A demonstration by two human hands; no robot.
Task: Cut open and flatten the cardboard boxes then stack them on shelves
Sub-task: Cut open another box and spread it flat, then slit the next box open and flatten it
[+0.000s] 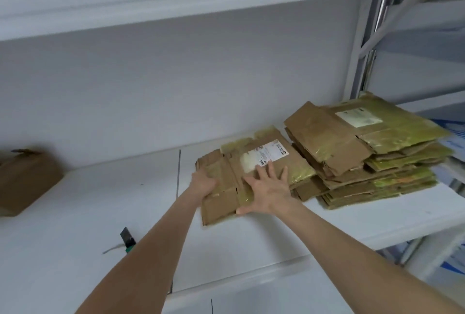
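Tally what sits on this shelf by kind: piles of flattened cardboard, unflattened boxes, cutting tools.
Piles of flattened cardboard: 2, the small pile under both hands and the tall pile
Unflattened box: 1
Cutting tool: 1
Total: 4

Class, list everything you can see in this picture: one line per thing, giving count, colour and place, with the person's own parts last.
Flattened box: one, brown with yellowish tape and a white label, on the shelf at centre, under both hands.
Stack of flattened boxes: one pile, brown with yellow-green tape, white label on top, right end of the shelf.
Unflattened box: one, brown, left edge of the shelf.
Cutter: one, dark with a green part, on the shelf near the front, partly hidden by the left forearm.
Shelf: white, with another white shelf above.
Left hand: on the box's left edge.
Right hand: fingers spread, pressing flat on the box.
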